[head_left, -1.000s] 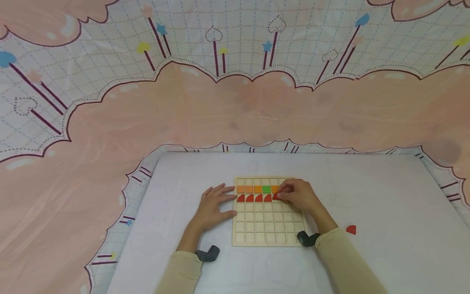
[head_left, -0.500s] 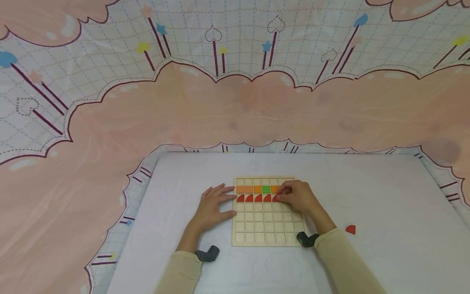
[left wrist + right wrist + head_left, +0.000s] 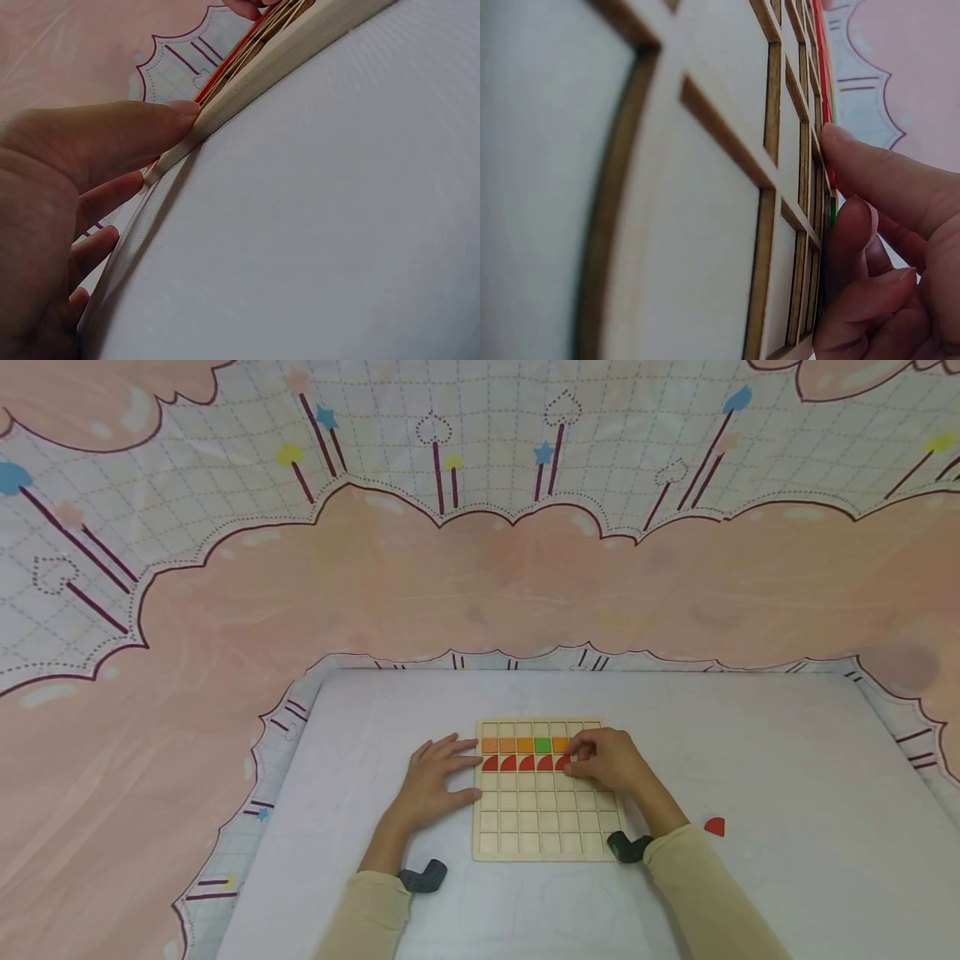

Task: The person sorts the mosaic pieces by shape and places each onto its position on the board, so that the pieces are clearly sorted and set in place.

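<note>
A wooden grid board (image 3: 528,822) lies flat on the table. Its second row has orange square tiles and one green tile (image 3: 542,745); in the row below sit several red quarter-circle pieces (image 3: 527,763). My left hand (image 3: 435,785) is spread, with fingertips and thumb at the board's left edge; the left wrist view has the thumb (image 3: 142,135) on that edge. Over the board's right part, my right hand (image 3: 611,760) has thumb and bent forefinger at the rightmost red piece (image 3: 562,764), which lies in its cell. In the right wrist view the thumb (image 3: 877,169) touches the red row.
One more red quarter-circle piece (image 3: 715,827) lies on the white table (image 3: 810,760), right of the right forearm. Dark wrist cameras (image 3: 424,877) sit on both wrists. Patterned pink and white cloth (image 3: 480,585) surrounds the table.
The rightmost red piece, tilted and partly covered by the right fingers a second ago, now shows flatter in its cell. The right hand has barely shifted; the left hand keeps its place.
</note>
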`<state>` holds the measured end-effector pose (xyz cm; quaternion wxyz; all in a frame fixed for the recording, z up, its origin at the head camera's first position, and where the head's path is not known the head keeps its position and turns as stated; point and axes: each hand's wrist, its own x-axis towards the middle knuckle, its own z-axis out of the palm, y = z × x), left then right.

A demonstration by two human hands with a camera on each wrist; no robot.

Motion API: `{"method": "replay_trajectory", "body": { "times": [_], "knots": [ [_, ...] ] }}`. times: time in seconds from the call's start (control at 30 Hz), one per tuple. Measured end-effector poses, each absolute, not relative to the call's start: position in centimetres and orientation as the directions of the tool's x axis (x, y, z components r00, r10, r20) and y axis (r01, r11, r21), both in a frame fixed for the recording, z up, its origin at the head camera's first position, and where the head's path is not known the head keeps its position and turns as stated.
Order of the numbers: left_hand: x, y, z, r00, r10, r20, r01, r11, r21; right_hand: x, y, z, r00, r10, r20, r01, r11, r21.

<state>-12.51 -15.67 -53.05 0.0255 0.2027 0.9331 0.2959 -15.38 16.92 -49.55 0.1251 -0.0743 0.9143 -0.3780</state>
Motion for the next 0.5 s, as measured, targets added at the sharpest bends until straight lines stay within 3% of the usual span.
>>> {"method": "replay_trajectory", "body": {
  "times": [0.5],
  "knots": [
    [-12.45, -15.75, -53.06, -0.916, 0.393, 0.074, 0.363, 0.739, 0.568, -15.26, 16.94, -49.35, -0.956, -0.223, -0.190, -0.039, 0.738, -0.673]
  ]
}}
